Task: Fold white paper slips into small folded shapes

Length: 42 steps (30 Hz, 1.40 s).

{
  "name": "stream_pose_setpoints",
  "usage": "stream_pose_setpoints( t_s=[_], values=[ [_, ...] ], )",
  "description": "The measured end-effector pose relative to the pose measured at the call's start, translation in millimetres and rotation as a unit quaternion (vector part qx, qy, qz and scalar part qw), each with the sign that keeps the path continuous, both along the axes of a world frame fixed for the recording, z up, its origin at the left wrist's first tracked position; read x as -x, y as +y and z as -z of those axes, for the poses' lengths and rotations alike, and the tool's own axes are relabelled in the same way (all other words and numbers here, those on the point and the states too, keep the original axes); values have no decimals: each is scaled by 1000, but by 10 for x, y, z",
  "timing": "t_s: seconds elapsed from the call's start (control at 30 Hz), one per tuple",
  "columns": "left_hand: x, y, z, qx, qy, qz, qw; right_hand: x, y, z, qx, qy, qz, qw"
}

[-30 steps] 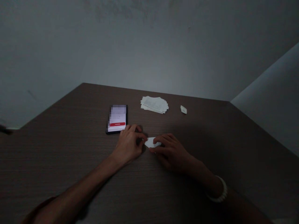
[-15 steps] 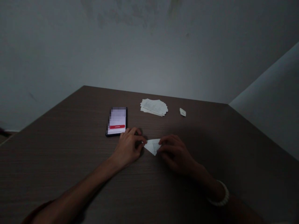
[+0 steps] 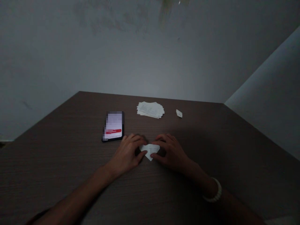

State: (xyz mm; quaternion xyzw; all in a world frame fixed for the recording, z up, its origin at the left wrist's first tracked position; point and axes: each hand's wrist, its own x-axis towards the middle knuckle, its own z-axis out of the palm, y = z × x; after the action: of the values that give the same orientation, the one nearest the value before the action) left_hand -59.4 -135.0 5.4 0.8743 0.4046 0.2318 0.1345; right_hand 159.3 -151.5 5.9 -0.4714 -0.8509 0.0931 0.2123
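A small folded piece of paper [image 3: 149, 150], white with printed lines on its right half, points its tip toward me on the table. My left hand [image 3: 127, 151] pinches its left side, thumb on the face and fingers along the upper edge. On the opposite side my right hand [image 3: 172, 153] grips it the same way, its thumb pressed near the middle. Both hands are closed on the paper. A pale bracelet [image 3: 216, 190] circles the right wrist.
On the brown wooden table [image 3: 140, 193] a phone [image 3: 113, 125] with a lit screen lies left of the hands. Farther back is a stack of printed paper pieces [image 3: 150, 109]. A small folded paper [image 3: 179, 113] sits to its right. A grey wall [image 3: 140, 62] rises behind.
Both thumbs now rest on the face of the paper, and the right hand has come nearer the left. The paper looks narrower at the top. The view has shifted slightly.
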Motion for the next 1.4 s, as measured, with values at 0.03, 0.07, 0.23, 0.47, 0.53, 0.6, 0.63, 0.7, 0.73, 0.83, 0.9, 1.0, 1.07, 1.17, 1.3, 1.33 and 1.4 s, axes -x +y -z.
stream_pose_setpoints(
  t_s=[0.03,0.07,0.23,0.47,0.53,0.6,0.63,0.7,0.73,0.83,0.9,1.0,1.07,1.17,1.3,1.33,1.4],
  values=[
    [0,3,5,2,-5,7,1000,0,1,-1,0,5,2,1000],
    [1,6,12,3,-9,12,1000,0,3,0,0,10,4,1000],
    [9,14,46,-11,-23,16,1000,8,12,20,12,25,7,1000],
    [9,8,42,3,-23,23,999,30,14,23,13,34,5,999],
    [6,7,34,7,-18,22,1000,30,17,23,8,41,4,999],
    [2,6,30,10,-12,18,1000,27,20,26,3,46,0,999],
    [1,4,30,10,-10,16,1000,25,21,28,1,47,-3,999],
    [1,-2,33,9,-4,14,1000,20,24,35,0,47,-4,999],
    [3,-6,35,8,-1,13,1000,18,26,39,-2,47,-4,999],
    [8,-14,38,10,6,7,1000,11,28,46,-5,49,-1,999],
    [10,-14,35,11,5,4,1000,7,27,46,-3,50,-1,999],
    [11,-12,21,6,7,7,1000,3,19,42,-4,52,1,999],
    [12,-11,8,3,13,10,1000,4,14,41,-5,53,2,999],
    [14,-15,-3,5,22,11,1000,11,10,43,-1,53,2,999],
    [16,-22,5,-1,20,12,1000,22,8,37,5,54,5,999],
    [16,-24,8,-4,19,13,1000,24,7,34,4,55,6,998],
    [14,-29,10,-11,16,12,1000,26,5,29,3,58,5,998]
  ],
)
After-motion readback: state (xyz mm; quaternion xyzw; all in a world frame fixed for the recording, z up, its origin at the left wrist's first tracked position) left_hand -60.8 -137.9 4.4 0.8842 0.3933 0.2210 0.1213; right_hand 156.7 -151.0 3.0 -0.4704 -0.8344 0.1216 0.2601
